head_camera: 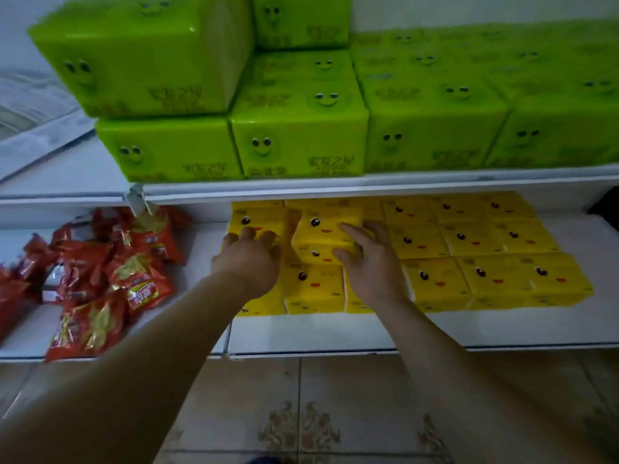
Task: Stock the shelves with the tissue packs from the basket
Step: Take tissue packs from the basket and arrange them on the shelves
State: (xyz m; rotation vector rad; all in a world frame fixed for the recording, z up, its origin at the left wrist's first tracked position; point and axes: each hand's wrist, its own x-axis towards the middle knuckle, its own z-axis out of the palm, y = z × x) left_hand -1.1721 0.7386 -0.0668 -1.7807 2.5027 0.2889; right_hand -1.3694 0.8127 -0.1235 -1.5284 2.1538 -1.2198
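My right hand point(370, 262) curls its fingers round a tilted yellow pack point(326, 237), perched on the yellow packs point(485, 249) on the lower shelf point(335, 333). My left hand point(249, 259) lies flat, fingers loosely spread, on the far-left packs. Green packs point(301, 128) sit above; red snack bags point(110, 262) lie left.

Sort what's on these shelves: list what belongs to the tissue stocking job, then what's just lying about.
Job:
- yellow tissue packs on the lower shelf
- tilted yellow pack, held by the right hand
- left hand
- green tissue packs, upper shelf

Lying about:
- red snack bags
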